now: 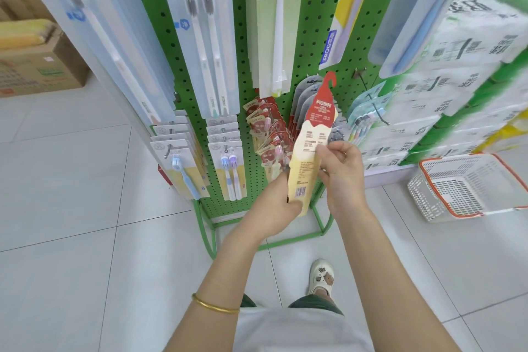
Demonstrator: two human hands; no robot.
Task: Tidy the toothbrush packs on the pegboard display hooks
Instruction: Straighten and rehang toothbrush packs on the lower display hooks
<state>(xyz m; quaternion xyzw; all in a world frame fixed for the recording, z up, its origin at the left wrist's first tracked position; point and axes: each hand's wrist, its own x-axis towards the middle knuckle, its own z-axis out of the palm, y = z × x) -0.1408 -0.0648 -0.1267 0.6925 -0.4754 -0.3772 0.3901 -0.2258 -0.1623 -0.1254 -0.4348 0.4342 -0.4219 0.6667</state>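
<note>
A red-and-cream toothbrush pack (311,134) with a hook-shaped top is held upright, its back side toward me, in front of the green pegboard stand (311,37). My left hand (274,208) grips its lower end by the barcode. My right hand (340,168) pinches its right edge around the middle. Behind the pack hang a fanned row of matching red packs (268,128) and a row of grey-backed packs (305,91). A bare hook (371,97) sticks out to the right.
Larger toothbrush packs (205,37) hang higher on the board, smaller ones (228,168) at lower left. A white-and-orange basket (468,186) sits on the tiled floor at right, below stacked tissue packs (445,66). Cardboard boxes (37,66) stand far left. My shoe (321,277) is near the stand's base.
</note>
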